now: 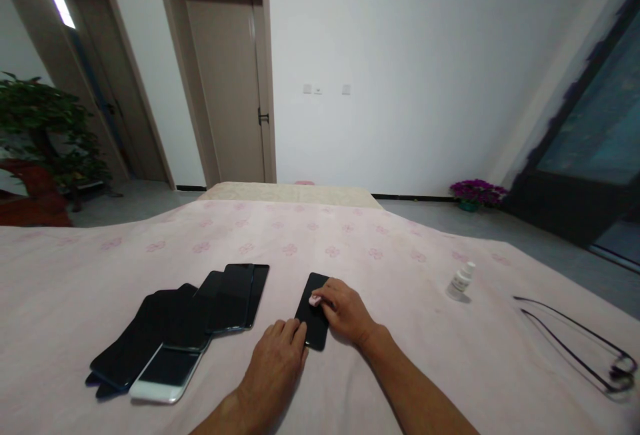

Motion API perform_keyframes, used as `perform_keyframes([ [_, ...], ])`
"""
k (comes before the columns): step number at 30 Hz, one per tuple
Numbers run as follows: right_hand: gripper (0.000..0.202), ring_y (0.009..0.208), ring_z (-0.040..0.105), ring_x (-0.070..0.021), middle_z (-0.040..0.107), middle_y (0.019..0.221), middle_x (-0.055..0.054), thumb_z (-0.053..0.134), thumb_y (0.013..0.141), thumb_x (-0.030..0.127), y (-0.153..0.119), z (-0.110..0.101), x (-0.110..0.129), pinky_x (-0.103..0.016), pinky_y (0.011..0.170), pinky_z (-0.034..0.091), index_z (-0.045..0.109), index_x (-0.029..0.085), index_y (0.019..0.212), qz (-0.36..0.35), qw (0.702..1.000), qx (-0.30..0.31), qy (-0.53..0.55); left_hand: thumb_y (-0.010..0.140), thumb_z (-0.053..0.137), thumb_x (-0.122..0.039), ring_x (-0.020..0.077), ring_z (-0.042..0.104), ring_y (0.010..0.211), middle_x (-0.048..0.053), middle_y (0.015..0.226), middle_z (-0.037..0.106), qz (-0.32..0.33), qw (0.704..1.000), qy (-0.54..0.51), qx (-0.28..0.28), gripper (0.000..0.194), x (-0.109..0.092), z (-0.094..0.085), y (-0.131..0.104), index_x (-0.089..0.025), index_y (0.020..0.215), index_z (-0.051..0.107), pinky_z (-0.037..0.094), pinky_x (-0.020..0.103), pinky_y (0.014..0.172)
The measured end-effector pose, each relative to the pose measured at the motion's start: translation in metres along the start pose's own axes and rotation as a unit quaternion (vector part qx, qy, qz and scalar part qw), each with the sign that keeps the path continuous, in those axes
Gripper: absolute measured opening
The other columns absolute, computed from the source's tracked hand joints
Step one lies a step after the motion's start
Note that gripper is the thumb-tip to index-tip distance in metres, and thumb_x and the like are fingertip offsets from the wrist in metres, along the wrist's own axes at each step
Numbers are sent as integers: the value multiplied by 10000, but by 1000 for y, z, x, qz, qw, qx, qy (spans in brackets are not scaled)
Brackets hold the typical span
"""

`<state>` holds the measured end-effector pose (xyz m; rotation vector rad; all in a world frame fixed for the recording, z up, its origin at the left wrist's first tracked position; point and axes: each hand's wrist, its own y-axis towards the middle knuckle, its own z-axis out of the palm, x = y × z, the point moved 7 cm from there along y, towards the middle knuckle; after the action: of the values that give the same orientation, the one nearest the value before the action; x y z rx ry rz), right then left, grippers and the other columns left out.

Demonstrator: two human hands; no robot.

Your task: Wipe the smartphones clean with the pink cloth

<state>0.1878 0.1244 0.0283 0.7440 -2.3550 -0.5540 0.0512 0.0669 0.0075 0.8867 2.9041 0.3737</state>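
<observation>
The right hand (345,308) is closed on a small pale pad (315,300), over the black phone (314,331). The left hand (277,358), fingers together, touches the phone's left edge.

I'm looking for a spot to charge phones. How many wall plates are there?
3: the left plate, the middle plate close beside it, and the right plate farther off, all on the white wall.

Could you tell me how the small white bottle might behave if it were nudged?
The bottle would probably tip fairly easily, being upright and narrow. Its rounded body suggests it could roll once down, though the cloth may slow it.
</observation>
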Motion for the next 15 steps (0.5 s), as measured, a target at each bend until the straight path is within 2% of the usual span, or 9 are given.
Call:
perform_keyframes([
  [3, 275, 909, 568, -203, 626, 922, -61, 520, 844, 50, 1, -7, -16, -328, 833, 467, 676, 202, 1012, 54, 997, -45, -29, 896, 515, -74, 243, 608, 1020, 120, 1226, 648, 15, 1000, 22, -14, 372, -2, 4, -3, -139, 1247, 617, 499, 392, 907],
  [5, 266, 899, 566, -202, 617, 909, -59, 520, 843, 48, 0, -8, -18, -325, 820, 467, 676, 204, 991, 68, 995, -54, -38, 888, 518, -66, 248, 610, 1025, 133, 1240, 645, 20, 999, 31, -19, 388, -4, 6, -4, -120, 1261, 611, 502, 392, 897],
  [12, 317, 880, 550, -195, 612, 923, -41, 541, 798, 29, -3, 9, 18, -306, 783, 456, 673, 230, 1004, -22, 999, 23, -13, 873, 535, -86, 254, 610, 1004, 142, 1235, 643, 14, 999, 37, -23, 364, -8, 7, -5, -133, 1219, 636, 498, 411, 874],
  [15, 314, 906, 545, -208, 623, 961, -52, 534, 831, 44, -1, 10, 17, -325, 811, 456, 660, 234, 1047, -12, 999, 12, -36, 864, 536, -74, 255, 612, 1003, 155, 1243, 635, 20, 998, 50, -25, 390, -8, 10, -6, -116, 1243, 620, 499, 407, 866],
])
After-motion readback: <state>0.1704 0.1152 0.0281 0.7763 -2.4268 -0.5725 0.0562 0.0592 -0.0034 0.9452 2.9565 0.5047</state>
